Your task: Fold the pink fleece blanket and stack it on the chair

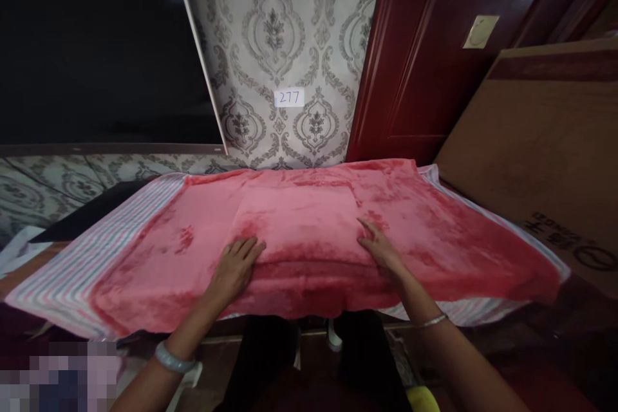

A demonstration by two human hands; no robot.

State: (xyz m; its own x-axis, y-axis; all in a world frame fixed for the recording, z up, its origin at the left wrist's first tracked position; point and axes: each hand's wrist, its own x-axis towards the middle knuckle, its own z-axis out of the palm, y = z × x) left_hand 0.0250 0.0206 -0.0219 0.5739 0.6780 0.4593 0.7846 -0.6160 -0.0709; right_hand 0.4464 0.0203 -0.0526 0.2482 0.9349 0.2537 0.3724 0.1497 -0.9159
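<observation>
A pink plush blanket (159, 257) with darker red patches lies spread over a striped cloth (123, 212). In its middle is a flat, folded rectangular section (304, 215) of similar pink plush; I cannot tell whether it is a separate piece. My left hand (237, 264) rests on the near left edge of that section, its fingers laid over the fabric, open. At the opposite edge, my right hand (379, 248) touches the plush with thumb and fingers apart. Neither hand grips anything that I can see.
A large dark screen (101, 45) is at the back left. The patterned wall (270, 32) behind bears a label (289, 98) reading 277. To the right stand a dark red door panel (420, 45) and a big cardboard box (535, 148) beside the blanket's edge.
</observation>
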